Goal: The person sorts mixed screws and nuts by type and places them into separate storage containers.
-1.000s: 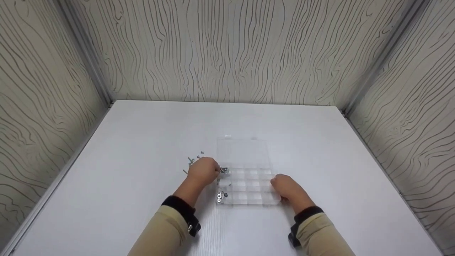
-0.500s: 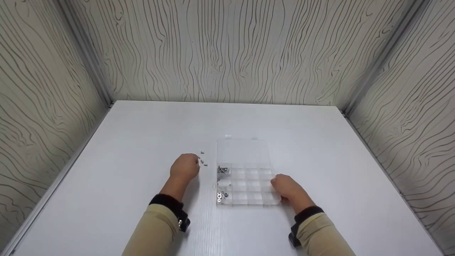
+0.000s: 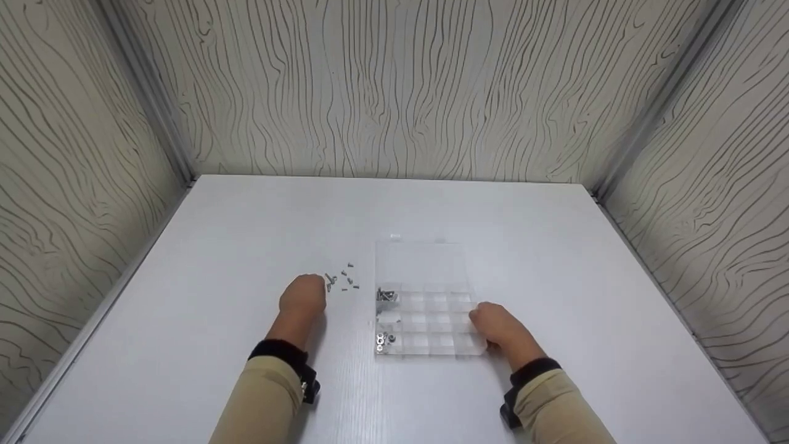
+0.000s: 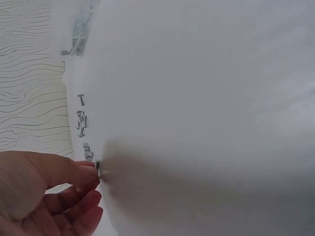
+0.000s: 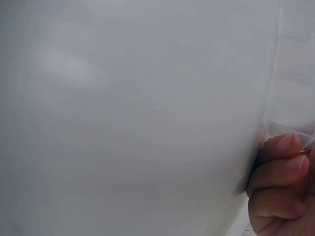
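left hand: left hand [image 3: 302,295] on the white counter [image 3: 246,234], left of the box; thumb and fingertips [image 4: 91,172] pinch one small silver screw [image 4: 98,169] right at the counter surface, grip clenched on it.
loose screws: scattered small silver screws [image 3: 343,280] lie just beyond the left fingertips, between that hand and the box; wrist view shows them in a row [image 4: 81,120] close past the pinched one.
right hand: right hand [image 3: 496,327] at the right edge of the box, curled fingers [image 5: 280,169] touching its clear wall, grip grasping the box edge.
box: clear plastic compartment box [image 3: 431,320] flat on the counter between the hands, its clear lid [image 3: 420,262] lying open on the far side.
box contents: silver screws [image 3: 386,295] in the far-left compartment, silver washers [image 3: 384,340] in the near-left one.
sleeves: tan sleeves with dark cuffs [image 3: 280,354] on both arms.
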`<state>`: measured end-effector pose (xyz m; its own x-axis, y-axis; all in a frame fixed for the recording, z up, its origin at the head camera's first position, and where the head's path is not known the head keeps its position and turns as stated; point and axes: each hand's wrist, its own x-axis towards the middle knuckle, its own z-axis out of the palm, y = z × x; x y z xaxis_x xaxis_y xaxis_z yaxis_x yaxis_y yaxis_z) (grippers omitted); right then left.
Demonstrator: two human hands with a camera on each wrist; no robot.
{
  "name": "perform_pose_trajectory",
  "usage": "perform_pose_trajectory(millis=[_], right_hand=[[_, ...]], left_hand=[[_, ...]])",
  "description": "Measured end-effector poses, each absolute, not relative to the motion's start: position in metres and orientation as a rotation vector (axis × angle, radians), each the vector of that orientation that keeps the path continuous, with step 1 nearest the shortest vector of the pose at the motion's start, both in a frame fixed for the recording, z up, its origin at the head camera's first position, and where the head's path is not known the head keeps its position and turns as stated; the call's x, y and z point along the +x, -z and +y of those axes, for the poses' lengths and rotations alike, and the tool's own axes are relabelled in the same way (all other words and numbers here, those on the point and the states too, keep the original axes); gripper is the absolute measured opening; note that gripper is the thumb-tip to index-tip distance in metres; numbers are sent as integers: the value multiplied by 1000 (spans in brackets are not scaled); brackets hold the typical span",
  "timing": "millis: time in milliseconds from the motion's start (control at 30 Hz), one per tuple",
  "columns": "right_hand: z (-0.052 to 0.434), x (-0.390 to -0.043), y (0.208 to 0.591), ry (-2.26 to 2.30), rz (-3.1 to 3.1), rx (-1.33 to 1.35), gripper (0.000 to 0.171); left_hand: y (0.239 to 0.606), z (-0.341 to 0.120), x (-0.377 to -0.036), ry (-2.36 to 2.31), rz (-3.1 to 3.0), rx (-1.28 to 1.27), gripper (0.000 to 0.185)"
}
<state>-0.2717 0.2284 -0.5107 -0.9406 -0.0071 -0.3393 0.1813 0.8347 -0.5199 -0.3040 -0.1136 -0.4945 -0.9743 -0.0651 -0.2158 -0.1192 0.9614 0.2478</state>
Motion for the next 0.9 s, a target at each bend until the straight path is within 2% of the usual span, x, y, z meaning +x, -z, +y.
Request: perform_pose_trajectory(millis=[900], right_hand=[[231, -274, 514, 751, 2720, 80, 27]], left_hand=[[505, -115, -300, -434, 2937, -167, 33]])
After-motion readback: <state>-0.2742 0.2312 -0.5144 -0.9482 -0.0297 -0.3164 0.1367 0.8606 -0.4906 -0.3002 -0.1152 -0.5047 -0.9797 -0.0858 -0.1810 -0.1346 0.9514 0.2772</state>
